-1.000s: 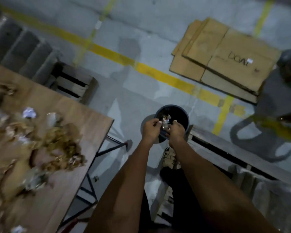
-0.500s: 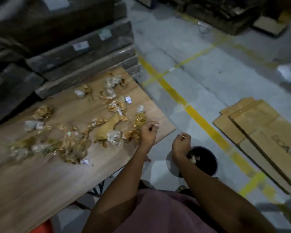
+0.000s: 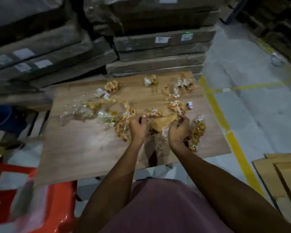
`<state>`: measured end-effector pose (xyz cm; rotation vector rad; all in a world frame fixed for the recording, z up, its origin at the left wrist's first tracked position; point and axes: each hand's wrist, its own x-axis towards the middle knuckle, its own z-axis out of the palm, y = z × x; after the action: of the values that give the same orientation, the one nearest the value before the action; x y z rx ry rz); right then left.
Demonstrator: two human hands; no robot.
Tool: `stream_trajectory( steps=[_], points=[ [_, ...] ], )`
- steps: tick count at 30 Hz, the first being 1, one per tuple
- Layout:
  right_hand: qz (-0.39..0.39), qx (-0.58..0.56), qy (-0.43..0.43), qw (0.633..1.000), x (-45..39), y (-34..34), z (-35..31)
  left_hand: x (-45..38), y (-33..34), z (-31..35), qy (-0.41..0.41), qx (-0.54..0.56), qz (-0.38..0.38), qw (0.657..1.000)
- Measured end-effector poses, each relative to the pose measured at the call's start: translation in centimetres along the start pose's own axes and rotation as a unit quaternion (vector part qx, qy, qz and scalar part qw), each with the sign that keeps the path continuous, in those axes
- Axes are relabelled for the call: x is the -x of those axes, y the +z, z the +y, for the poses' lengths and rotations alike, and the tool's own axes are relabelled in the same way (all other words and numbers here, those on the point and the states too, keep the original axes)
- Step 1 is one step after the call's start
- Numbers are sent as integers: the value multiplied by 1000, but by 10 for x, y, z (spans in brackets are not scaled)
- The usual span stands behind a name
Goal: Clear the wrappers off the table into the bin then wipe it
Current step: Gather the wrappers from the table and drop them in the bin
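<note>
Nearest, both bare forearms reach out over the brown wood-grain surface [image 3: 91,148]. The left hand [image 3: 138,126] has its fingers curled round crinkled gold and clear plastic wrappers [image 3: 124,121]; the right hand [image 3: 179,130] clenches another bunch just beside it. More wrappers lie scattered across the far half. Beyond stand stacked dark wrapped cartons [image 3: 158,47].

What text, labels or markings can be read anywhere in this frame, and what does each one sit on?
None can be read.
White labels on the stacked wrapped packs behind the table: blurred, unreadable.
Label with a green mark on the same stack: too blurred.
White marks on the red item at lower left: cut off, not legible.
Wrappers under the left hand and right hand: no print legible.
</note>
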<state>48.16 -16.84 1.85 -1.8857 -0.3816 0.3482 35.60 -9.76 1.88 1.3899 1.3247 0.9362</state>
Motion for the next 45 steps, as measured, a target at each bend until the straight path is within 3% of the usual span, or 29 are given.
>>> stream_trajectory(
  steps=[9, 15, 19, 24, 28, 34, 40, 45],
  points=[
    [-163, 1, -6, 987, 38, 86, -17, -16, -91, -39, -79, 37, 186, 979],
    [-249, 29, 3, 968, 73, 142, -39, -42, -147, -57, -117, 26, 251, 961],
    [-252, 37, 8, 967, 81, 192, -48, -77, -191, -58, -129, 19, 278, 952],
    [-204, 10, 71, 976, 104, 242, -90, -118, -242, -70, -156, -61, 226, 960],
    [-189, 26, 74, 979, 119, 284, -101, -155, -271, -76, -159, -123, 207, 958],
    [-232, 181, 119, 948, 116, 323, -103, -202, -284, -91, -172, -162, 249, 939],
    [-272, 226, 127, 927, 109, 349, -90, -240, -275, -105, -226, -171, 103, 954],
    [-316, 210, 146, 914, 96, 365, -89, -257, -262, -106, -216, -210, 38, 953]
  ],
)
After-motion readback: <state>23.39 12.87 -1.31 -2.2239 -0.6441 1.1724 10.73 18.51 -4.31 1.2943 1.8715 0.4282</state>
